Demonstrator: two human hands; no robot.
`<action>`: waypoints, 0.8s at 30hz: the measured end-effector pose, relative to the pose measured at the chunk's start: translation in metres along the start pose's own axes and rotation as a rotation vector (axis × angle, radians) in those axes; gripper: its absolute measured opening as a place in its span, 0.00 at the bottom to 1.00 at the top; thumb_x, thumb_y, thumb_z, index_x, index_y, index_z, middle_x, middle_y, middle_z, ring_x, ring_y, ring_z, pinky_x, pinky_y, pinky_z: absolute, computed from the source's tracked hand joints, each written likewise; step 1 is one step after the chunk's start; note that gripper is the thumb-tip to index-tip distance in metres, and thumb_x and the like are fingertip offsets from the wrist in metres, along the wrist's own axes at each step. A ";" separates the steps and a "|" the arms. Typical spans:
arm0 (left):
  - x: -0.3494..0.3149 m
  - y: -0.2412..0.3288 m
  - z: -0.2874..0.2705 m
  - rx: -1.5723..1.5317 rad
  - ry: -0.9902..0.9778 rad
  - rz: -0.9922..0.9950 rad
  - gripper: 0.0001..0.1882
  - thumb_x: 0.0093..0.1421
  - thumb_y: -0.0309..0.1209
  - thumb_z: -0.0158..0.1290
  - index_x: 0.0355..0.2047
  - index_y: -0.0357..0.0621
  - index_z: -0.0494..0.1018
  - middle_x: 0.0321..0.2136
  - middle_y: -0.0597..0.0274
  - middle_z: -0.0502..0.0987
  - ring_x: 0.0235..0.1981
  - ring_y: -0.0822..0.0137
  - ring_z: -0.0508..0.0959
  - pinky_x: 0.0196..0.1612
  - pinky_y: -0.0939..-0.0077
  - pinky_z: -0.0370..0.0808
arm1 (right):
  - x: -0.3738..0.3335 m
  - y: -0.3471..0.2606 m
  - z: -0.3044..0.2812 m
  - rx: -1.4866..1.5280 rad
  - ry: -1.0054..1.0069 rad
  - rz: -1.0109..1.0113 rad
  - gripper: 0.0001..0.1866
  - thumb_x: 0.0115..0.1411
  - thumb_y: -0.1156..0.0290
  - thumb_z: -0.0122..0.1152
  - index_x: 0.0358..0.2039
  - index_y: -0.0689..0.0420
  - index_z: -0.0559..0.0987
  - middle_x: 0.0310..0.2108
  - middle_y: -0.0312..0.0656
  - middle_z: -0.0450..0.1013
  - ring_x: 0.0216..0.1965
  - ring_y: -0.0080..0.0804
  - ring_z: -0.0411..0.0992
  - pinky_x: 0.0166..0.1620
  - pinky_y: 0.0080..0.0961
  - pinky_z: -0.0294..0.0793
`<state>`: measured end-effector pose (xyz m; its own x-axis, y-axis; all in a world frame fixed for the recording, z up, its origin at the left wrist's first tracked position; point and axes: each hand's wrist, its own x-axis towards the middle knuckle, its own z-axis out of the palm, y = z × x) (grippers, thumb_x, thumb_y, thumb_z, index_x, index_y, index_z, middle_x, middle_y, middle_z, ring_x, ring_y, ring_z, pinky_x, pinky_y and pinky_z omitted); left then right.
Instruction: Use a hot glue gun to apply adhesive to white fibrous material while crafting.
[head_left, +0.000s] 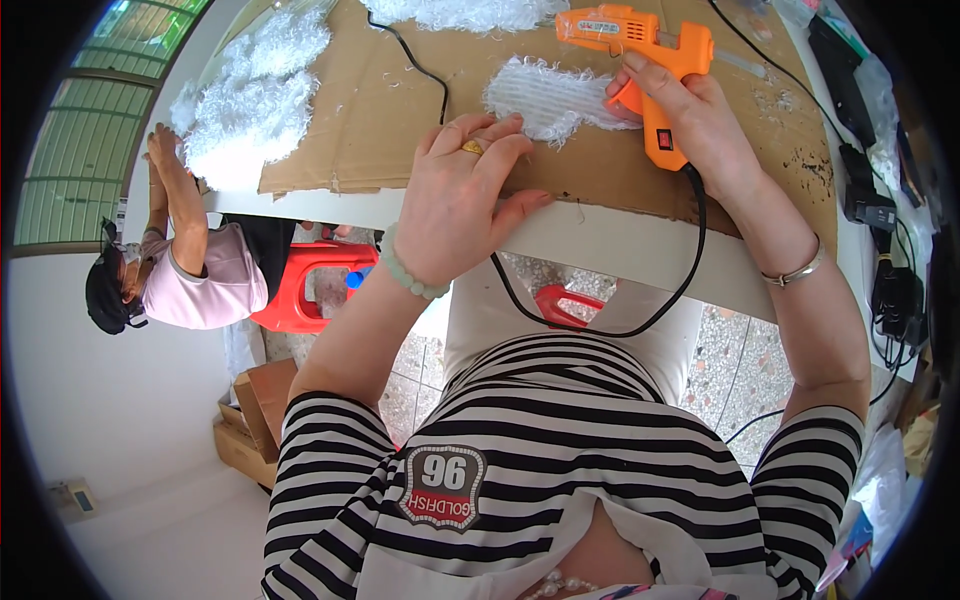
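My right hand (700,125) is wrapped round the handle of an orange hot glue gun (625,30), which points to the left. A clear glue stick (738,62) sticks out of its back, and a black cable runs from the handle's base down past the table edge. Under the gun's nozzle lies a white fringed piece of fabric (545,98) on brown cardboard (390,150). Beside its near left end, my left hand (465,190) rests over the cardboard's front edge, thumb apart from bent fingers. Nothing shows in it.
White fluffy pieces (265,90) are heaped at the far left, with more fluffy white material (460,12) at the back. At left a person (205,265) works beside a red stool (295,285). Black adapters and cables (885,290) line the right side. Cardboard boxes (255,410) stand on the floor.
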<state>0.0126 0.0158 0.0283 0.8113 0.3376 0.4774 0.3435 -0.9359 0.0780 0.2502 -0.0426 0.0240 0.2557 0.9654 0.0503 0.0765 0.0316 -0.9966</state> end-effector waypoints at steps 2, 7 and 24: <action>0.004 0.001 0.000 -0.029 -0.023 0.007 0.21 0.47 0.36 0.62 0.40 0.42 0.71 0.42 0.56 0.77 0.47 0.52 0.72 0.50 0.59 0.66 | 0.000 -0.001 -0.001 0.003 -0.016 0.003 0.19 0.64 0.55 0.51 0.36 0.61 0.77 0.32 0.33 0.74 0.34 0.18 0.69 0.42 0.17 0.68; 0.013 -0.010 -0.008 -0.268 -0.069 0.013 0.20 0.50 0.31 0.59 0.44 0.41 0.70 0.45 0.54 0.76 0.47 0.51 0.72 0.53 0.61 0.66 | -0.001 -0.002 -0.004 0.002 -0.041 0.022 0.19 0.64 0.55 0.51 0.36 0.61 0.77 0.32 0.34 0.75 0.35 0.18 0.70 0.42 0.18 0.68; 0.009 -0.010 0.004 0.061 -0.047 -0.003 0.27 0.54 0.41 0.57 0.53 0.49 0.66 0.46 0.51 0.75 0.53 0.46 0.69 0.54 0.44 0.60 | -0.004 -0.004 0.002 0.072 0.008 -0.012 0.19 0.64 0.55 0.51 0.37 0.60 0.77 0.33 0.34 0.75 0.36 0.19 0.70 0.44 0.19 0.68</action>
<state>0.0183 0.0288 0.0286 0.8311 0.3457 0.4356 0.3727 -0.9276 0.0249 0.2465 -0.0465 0.0278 0.2633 0.9627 0.0625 0.0099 0.0621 -0.9980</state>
